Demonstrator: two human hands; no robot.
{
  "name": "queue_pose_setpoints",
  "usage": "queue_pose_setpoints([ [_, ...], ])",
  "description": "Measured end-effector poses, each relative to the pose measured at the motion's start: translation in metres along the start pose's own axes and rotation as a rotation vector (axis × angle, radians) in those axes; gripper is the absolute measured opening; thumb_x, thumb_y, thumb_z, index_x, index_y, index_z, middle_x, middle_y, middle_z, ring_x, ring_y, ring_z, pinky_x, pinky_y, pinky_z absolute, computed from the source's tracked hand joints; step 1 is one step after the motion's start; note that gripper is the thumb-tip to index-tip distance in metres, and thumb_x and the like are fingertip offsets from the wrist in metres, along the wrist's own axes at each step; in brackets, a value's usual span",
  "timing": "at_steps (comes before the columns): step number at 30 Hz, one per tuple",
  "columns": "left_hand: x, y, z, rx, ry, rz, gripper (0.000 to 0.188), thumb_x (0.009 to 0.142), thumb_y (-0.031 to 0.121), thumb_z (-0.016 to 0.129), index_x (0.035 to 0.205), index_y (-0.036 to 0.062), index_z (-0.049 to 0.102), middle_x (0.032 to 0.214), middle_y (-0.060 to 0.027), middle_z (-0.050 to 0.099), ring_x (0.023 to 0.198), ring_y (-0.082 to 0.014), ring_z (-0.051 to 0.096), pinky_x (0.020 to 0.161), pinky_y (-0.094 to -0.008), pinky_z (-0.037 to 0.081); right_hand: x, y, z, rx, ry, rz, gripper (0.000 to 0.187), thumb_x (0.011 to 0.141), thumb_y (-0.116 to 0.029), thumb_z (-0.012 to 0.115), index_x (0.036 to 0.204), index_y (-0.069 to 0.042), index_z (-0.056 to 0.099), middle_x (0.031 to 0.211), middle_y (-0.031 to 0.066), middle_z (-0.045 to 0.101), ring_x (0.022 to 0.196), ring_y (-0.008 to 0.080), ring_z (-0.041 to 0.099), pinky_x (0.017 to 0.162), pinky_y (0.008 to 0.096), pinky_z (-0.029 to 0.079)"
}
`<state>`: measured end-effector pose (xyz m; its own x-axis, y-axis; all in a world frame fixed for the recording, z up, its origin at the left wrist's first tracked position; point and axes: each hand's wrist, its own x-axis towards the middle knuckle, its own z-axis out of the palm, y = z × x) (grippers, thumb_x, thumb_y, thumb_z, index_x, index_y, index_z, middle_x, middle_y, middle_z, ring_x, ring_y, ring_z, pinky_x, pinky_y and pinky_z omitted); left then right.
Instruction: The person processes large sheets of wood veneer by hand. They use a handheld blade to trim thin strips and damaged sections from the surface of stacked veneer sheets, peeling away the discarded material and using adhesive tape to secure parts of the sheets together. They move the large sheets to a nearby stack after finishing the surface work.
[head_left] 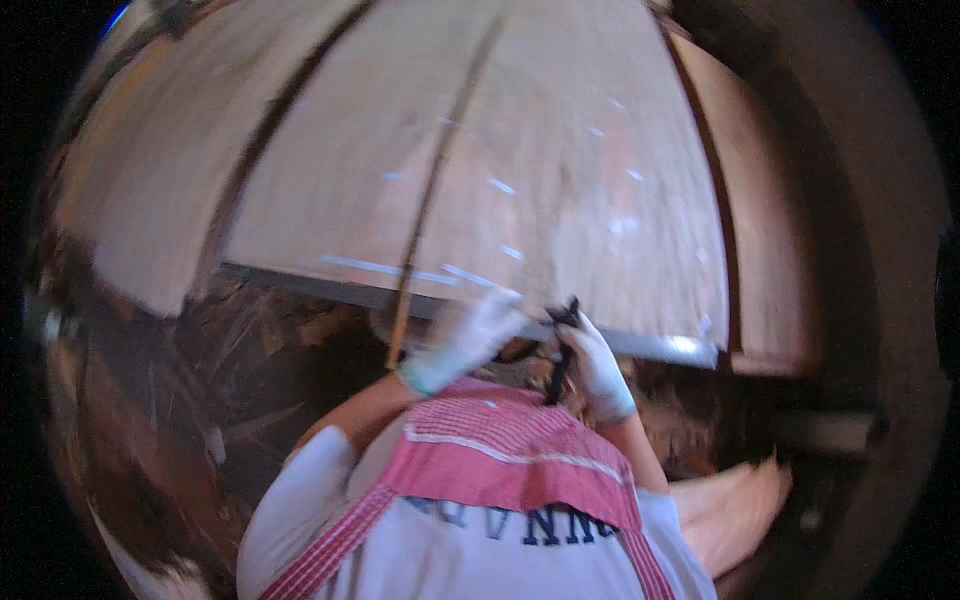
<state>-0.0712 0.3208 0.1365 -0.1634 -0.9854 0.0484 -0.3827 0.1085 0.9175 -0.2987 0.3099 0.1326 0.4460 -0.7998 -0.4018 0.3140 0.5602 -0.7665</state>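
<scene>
My left hand (473, 335), in a white glove with a greenish cuff, is raised over the near edge of a large pale panel (480, 180); motion smears its fingers. To its right my right hand (600, 370), gloved the same way, closes around a dark, narrow object (563, 350). That object has a forked or uneven top and hangs down toward my chest; blur hides its exact kind. Along the panel's near side runs a grey metal-looking edge (660, 348), just beyond both hands. A thin brown strip (430, 210) crosses the panel and ends beside my left wrist.
More pale panels flank the middle one, a left panel (170, 190) and a right panel (765, 210), with dark gaps between. Brown scraps (240, 370) lie below on the left. A pale torn sheet (735, 515) sticks out at the lower right. A red-checked apron (520, 450) covers my chest.
</scene>
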Motion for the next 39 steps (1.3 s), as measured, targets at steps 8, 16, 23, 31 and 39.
queue_pose_setpoints([
  [8,0.030,0.016,0.061,0.627,-0.124,0.310,0.021,0.084,0.024,0.057,0.089,0.0041,0.057,0.082,-0.0140,0.063,0.075,-0.0314,0.065,0.062,-0.0442,0.053,-0.022,0.018,0.018,-0.462,0.179,-0.107,0.033,0.099,-0.011,0.048,0.129,0.003,0.048,0.117,0.0084,0.056,0.101,0.0141,0.054,0.086,0.0270,0.043],
  [16,0.028,-0.010,0.087,0.821,-0.012,0.338,0.015,0.086,0.020,0.054,0.092,0.0088,0.061,0.079,-0.0105,0.067,0.073,-0.0290,0.069,0.055,-0.0438,0.052,-0.013,0.039,0.025,-0.455,0.253,-0.217,0.042,0.094,-0.017,0.050,0.131,0.004,0.048,0.121,0.0144,0.059,0.103,0.0221,0.057,0.089,0.0311,0.045],
  [23,0.022,0.009,0.065,0.478,-0.196,0.147,0.019,0.089,0.024,0.051,0.090,0.0061,0.058,0.074,-0.0167,0.066,0.069,-0.0368,0.067,0.057,-0.0492,0.052,-0.001,0.047,0.002,-0.797,0.244,-0.265,0.040,0.094,-0.012,0.051,0.131,0.003,0.049,0.118,0.0159,0.060,0.099,0.0221,0.058,0.087,0.0327,0.047],
  [31,0.017,-0.006,0.074,0.200,-0.043,0.027,0.033,0.095,0.040,0.047,0.097,0.0106,0.062,0.076,-0.0173,0.066,0.068,-0.0371,0.065,0.061,-0.0505,0.050,-0.007,0.041,0.006,-1.000,0.201,-0.316,0.038,0.095,-0.012,0.050,0.130,0.002,0.051,0.119,0.0176,0.059,0.100,0.0235,0.059,0.087,0.0331,0.047],
  [39,0.012,0.005,0.067,0.375,0.020,-0.012,0.031,0.092,0.040,0.052,0.085,0.0092,0.054,0.070,-0.0149,0.063,0.067,-0.0368,0.065,0.059,-0.0513,0.048,-0.011,0.044,0.004,-1.128,0.169,-0.365,0.036,0.097,-0.012,0.048,0.129,0.001,0.053,0.120,0.0194,0.059,0.101,0.0248,0.059,0.088,0.0336,0.048],
])
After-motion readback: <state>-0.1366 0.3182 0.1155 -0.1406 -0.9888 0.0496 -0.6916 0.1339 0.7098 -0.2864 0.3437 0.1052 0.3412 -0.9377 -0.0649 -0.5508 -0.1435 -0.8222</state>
